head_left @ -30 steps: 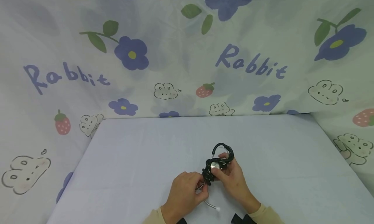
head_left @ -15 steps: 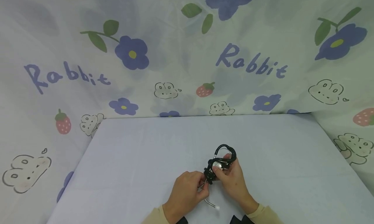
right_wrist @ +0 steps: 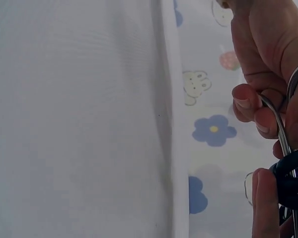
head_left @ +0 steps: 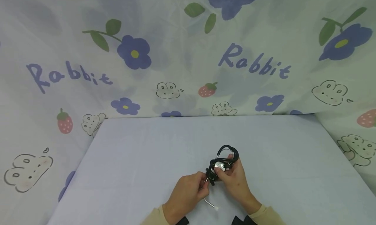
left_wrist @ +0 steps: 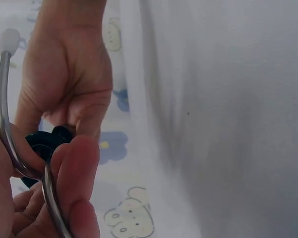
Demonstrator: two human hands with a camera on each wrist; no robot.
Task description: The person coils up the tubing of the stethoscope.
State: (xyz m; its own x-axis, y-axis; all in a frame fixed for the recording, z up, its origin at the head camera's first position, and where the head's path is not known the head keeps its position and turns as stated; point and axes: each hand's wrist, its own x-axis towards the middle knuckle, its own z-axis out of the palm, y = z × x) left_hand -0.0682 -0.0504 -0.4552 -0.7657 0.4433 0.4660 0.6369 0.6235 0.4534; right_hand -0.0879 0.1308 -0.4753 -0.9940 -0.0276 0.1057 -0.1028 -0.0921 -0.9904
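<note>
A stethoscope [head_left: 212, 172] with bundled black tubing is held between my two hands above the white surface. My right hand [head_left: 237, 182] grips the coiled tubing, its thumb lying against the round silver chest piece [head_left: 219, 166]. With its fingers, my left hand [head_left: 186, 193] pinches the metal ear tubes [left_wrist: 48, 191] just below the coil. One ear tube ends in a white ear tip [left_wrist: 9, 41], which points down toward me in the head view. In the right wrist view, black tubing [right_wrist: 292, 186] wraps around the metal tubes. Part of the bundle is hidden behind my right fingers.
A white cloth-covered table [head_left: 141, 153] spreads around the hands. Behind it and at both sides hangs a curtain [head_left: 182, 55] printed with flowers, rabbits and strawberries. Black straps [head_left: 243, 220] show near the wrists at the bottom edge.
The stethoscope bundle and my right hand have shifted slightly to the right. The ear tip has swung a little to the left and up. Both hands keep their hold.
</note>
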